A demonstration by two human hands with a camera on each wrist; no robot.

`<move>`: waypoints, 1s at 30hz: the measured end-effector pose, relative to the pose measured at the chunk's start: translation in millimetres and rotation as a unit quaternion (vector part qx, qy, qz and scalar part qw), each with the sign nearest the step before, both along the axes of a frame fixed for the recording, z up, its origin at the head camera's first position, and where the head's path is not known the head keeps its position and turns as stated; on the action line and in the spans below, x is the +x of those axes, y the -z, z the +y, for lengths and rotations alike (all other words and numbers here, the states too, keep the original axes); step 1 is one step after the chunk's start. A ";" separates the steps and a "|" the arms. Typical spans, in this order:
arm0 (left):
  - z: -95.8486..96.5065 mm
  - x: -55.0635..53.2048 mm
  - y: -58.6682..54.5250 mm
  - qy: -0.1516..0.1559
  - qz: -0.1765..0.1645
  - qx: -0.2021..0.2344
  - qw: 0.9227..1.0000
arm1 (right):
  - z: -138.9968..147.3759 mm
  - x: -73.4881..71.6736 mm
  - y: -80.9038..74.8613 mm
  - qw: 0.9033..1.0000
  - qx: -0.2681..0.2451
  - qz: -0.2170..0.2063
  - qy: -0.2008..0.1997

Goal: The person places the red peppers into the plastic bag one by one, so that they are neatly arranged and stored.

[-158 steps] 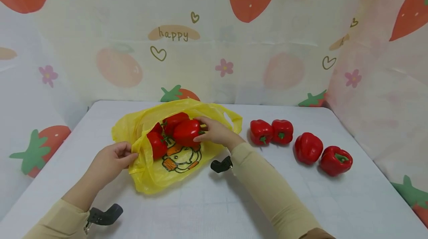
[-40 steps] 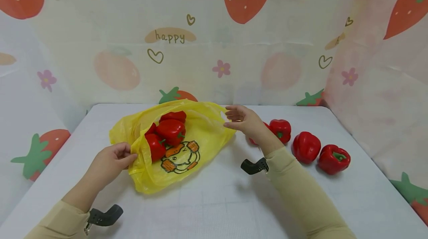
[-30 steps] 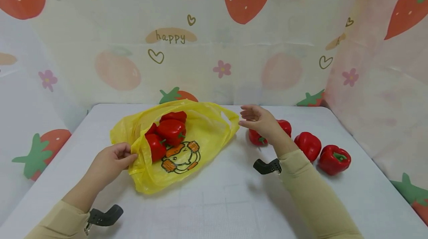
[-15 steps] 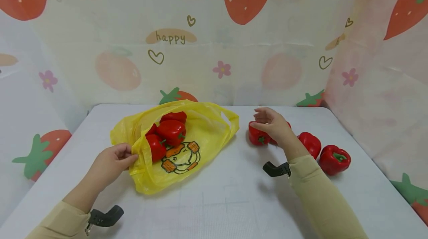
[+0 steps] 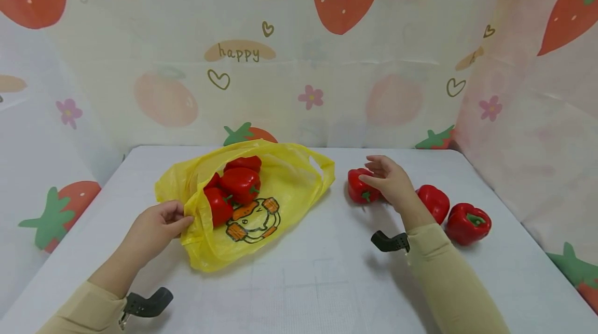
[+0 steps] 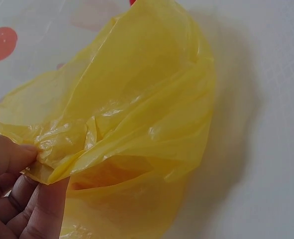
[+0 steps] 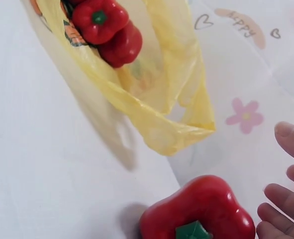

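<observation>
My left hand point(image 5: 156, 226) pinches the near-left edge of a yellow plastic bag point(image 5: 294, 188) between thumb and fingers; the left wrist view shows the gathered film point(image 6: 147, 84) close up. Inside the bag's mouth lie several red bell peppers point(image 5: 240, 184) with green stems. My right hand point(image 5: 391, 183), fingers loosely spread, hovers at the leftmost loose bell pepper point(image 5: 357, 186). In the right wrist view that pepper point(image 7: 201, 211) is beside the fingertips point(image 7: 281, 199), ungripped; contact is hard to tell. Another pepper is mostly hidden behind this hand.
Two more red bell peppers stand to the right on the white table, one point(image 5: 433, 202) partly behind the right wrist and one point(image 5: 469, 224) nearer me. A strawberry-print cloth point(image 5: 261, 90) rises behind the table and along its sides.
Earlier my right hand held a bell pepper in the bag; it has let go and moved right to the loose peppers. The left hand keeps its pinch on the bag.
</observation>
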State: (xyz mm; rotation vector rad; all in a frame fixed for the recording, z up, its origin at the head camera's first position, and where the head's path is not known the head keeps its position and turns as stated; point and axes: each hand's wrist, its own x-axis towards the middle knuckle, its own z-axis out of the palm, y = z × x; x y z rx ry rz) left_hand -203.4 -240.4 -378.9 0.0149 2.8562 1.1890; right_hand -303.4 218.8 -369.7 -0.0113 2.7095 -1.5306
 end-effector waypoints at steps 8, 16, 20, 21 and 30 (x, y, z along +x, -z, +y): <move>-1.3 -1.5 1.9 0.001 0.004 0.002 1.000 | 0.2 0.4 7.4 1.000 0.011 -0.017 0.022; -1.7 -2.0 3.1 0.003 0.008 -0.003 1.000 | -3.9 -2.5 12.4 0.999 0.031 -0.028 0.025; -1.6 -1.4 3.1 0.003 0.011 -0.001 1.000 | -6.4 -4.3 14.2 0.998 0.048 -0.037 0.026; -1.6 -1.4 3.0 0.003 0.012 -0.001 1.000 | -7.0 -4.9 14.9 0.998 0.051 -0.040 0.026; -1.4 -1.5 3.0 0.000 0.005 0.001 1.000 | -17.8 -12.5 28.0 0.992 0.114 -0.052 0.021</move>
